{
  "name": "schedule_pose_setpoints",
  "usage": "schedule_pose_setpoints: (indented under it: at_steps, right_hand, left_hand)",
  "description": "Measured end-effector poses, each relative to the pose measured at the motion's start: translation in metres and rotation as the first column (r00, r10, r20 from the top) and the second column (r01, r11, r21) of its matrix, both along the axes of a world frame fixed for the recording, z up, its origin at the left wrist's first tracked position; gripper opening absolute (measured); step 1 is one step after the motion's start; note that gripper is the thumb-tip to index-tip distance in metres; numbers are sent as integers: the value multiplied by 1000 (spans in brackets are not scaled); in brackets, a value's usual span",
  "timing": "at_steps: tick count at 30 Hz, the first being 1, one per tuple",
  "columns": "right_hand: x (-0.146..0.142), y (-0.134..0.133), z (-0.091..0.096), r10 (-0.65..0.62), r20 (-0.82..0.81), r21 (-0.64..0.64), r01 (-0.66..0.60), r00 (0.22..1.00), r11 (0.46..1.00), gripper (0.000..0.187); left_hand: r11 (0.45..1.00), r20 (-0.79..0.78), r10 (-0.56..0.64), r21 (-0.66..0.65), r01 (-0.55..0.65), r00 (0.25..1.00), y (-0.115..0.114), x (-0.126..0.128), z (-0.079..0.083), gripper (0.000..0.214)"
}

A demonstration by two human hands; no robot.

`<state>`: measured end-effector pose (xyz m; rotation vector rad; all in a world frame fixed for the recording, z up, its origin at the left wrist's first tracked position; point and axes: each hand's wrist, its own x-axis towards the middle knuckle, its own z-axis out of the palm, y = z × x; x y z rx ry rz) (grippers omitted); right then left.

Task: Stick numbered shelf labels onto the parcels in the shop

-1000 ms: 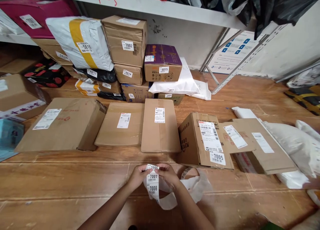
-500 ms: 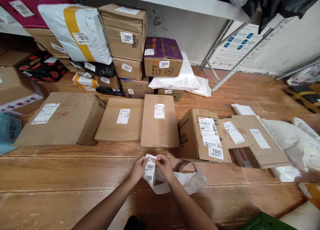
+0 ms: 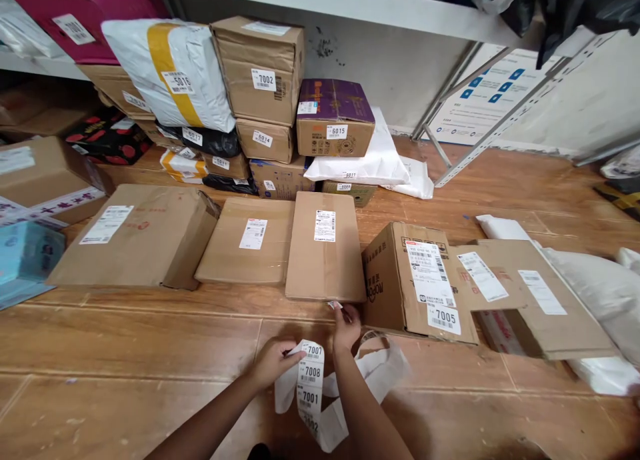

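Observation:
My left hand (image 3: pixel 275 361) pinches the top of a strip of number labels (image 3: pixel 311 372), on which 7007, 7008 and 7001 can be read. The strip hangs down and its pale backing curls away over the floor. Between the thumb and fingers of my right hand (image 3: pixel 346 327) is a small single sticker (image 3: pixel 335 305), seen nearly edge-on, its number not readable. That hand is just in front of a flat cardboard box (image 3: pixel 327 267) with a white shipping label. To its right stands a cardboard box marked 7005 (image 3: pixel 415 280).
On the wooden floor to the left lie a flat carton (image 3: pixel 245 260) and a larger carton (image 3: pixel 135 233). Numbered parcels (image 3: pixel 257 73) are stacked behind. White bags (image 3: pixel 590 280) lie at the right, and a metal shelf post (image 3: pixel 495 123) stands at the back.
My right hand has peeled a sticker off the strip and moved up and right, towards the flat box. My left hand has lowered with the strip. The view has shifted slightly left.

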<state>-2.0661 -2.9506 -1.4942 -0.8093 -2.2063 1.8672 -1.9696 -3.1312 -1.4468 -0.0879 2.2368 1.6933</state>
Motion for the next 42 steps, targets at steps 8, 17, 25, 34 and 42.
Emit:
schedule_pose_setpoints:
  at_steps: [8, 17, 25, 34, 42]
  right_hand:
    - [29, -28, 71, 735, -88, -328, -717, 672, 616, 31]
    - [73, -102, 109, 851, -201, -412, -830, 485, 376, 25]
    - [116, -166, 75, 895, -138, -385, -856, 423, 345, 31]
    - [85, -225, 50, 805, -44, -93, -805, 592, 587, 18]
    - [72, -260, 26, 783, 13, 136, -776, 622, 615, 14]
  left_hand:
    - [993, -107, 103, 76, -95, 989, -15, -11, 52, 34]
    - [783, 112, 619, -3, -623, 777, -52, 77, 75, 39]
    - [854, -85, 453, -246, -459, 888, -129, 117, 54, 39]
    - [871, 71, 481, 79, -486, 874, -184, 66, -9, 43]
    - [781, 219, 564, 173, -601, 796, -192, 76, -34, 49]
